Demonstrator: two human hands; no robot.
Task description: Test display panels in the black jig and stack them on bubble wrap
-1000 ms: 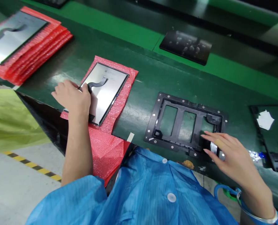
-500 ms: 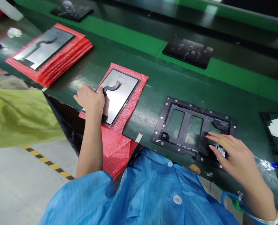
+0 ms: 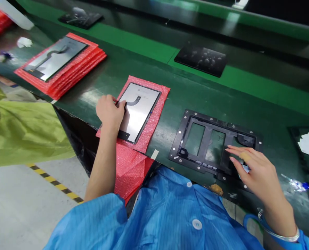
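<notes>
A silver-backed display panel [image 3: 144, 107] with a dark ribbon cable [image 3: 133, 102] lies on a pink bubble-wrap bag [image 3: 161, 104]. My left hand [image 3: 110, 113] is closed at the panel's left edge, with the thumb on the back near the cable; the other fingertips are hidden. To the right, a black frame fixture [image 3: 175, 142] with rectangular openings and round metal dots lies flat on the bench. Over its right part hovers my right hand [image 3: 255, 168], fingers apart and holding nothing. A small pale piece [image 3: 246, 168] shows partly behind those fingers.
Back left stands a stack of red bubble-wrap bags [image 3: 78, 67] with another display panel [image 3: 56, 57] on top. Dark glass plates [image 3: 201, 59] lie along the green strip. White paper scraps [image 3: 308, 144] sit far right. A person's yellow-green garment [image 3: 26, 128] is at left.
The display panel and its bag have shifted slightly to the right with my left hand. My right hand has drifted a little left over the frame fixture. The view has turned slightly.
</notes>
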